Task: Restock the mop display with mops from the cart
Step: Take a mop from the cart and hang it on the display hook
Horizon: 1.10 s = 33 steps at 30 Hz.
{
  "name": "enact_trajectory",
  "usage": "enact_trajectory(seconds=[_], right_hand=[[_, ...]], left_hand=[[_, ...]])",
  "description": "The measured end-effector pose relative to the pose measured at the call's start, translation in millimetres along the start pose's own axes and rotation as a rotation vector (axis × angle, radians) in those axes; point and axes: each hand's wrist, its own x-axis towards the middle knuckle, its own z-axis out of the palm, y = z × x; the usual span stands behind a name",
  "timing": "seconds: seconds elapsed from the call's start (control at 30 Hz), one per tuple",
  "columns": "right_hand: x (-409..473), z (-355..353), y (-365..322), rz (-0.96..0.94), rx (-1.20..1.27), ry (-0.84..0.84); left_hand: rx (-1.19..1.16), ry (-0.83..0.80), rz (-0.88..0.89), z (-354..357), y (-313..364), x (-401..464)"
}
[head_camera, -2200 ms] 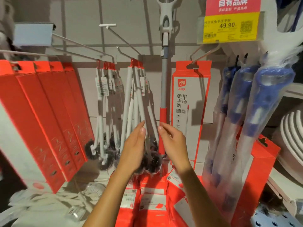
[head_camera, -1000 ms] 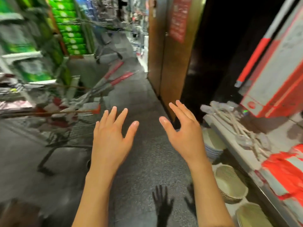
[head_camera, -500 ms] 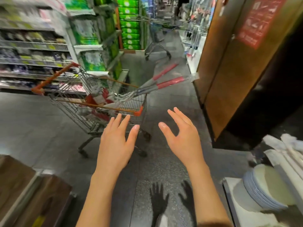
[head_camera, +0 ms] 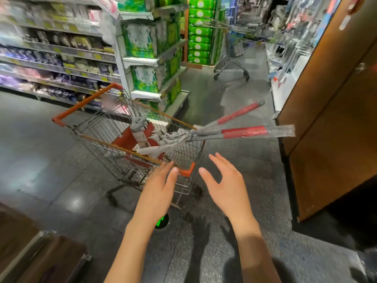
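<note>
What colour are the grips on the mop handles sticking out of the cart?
Red, on grey mop handles poking over the cart rim, seen in the head view.

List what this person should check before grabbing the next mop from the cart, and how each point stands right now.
1. Both hands free: ok. The left hand and right hand are open and hold nothing.
2. Mops left in the cart: ok. Several mops lie inside, handles poking over the near-right end.
3. Handles within reach: ok, probably; they stick out just above the right hand.
4. Handles free to lift: cannot tell; the lower ends are tangled and blurred.
5. Floor around the cart free of obstacles: ok.
</note>
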Motion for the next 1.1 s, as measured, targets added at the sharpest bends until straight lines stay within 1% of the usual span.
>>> enact_trajectory(seconds=[0.17, 0.4, 0.5, 0.63, 0.73, 0.83, 0.93, 1.03, 1.1], right_hand=[[85.2, 36.6, 13.4, 0.035, -0.008, -0.083], [224.6, 101.1, 19.3, 0.077, -0.059, -0.157], [282.1, 125.8, 17.3, 0.065, -0.056, -0.187], [337.7, 162.4, 27.0, 0.079, -0.098, -0.222], [372.2, 193.7, 46.9, 0.108, -0.139, -0.308], [399.6, 221.1, 75.3, 0.145, -0.195, -0.426], [425.6, 245.0, 106.2, 0.148, -0.251, -0.532], [453.0, 266.0, 134.0, 0.128, -0.292, -0.631], [470.5, 281.5, 151.7, 0.084, -0.336, -0.692]], left_hand=[[-0.121, 0.036, -0.107, 6.1, -26.0, 73.3], [-0.161, 0.049, -0.122, 2.7, -68.1, 215.0], [-0.169, 0.021, -0.227, -2.4, -90.8, 276.8], [-0.229, -0.028, -0.297, 6.4, -126.5, 347.6], [-0.252, -0.061, -0.454, 27.7, -158.8, 386.8], [-0.382, -0.096, -0.651, 56.8, -182.8, 411.5], [-0.566, -0.063, -0.797, 83.0, -199.6, 430.3], [-0.777, 0.007, -0.966, 106.6, -221.4, 447.3], [-0.914, 0.079, -1.016, 120.9, -232.7, 459.5]])
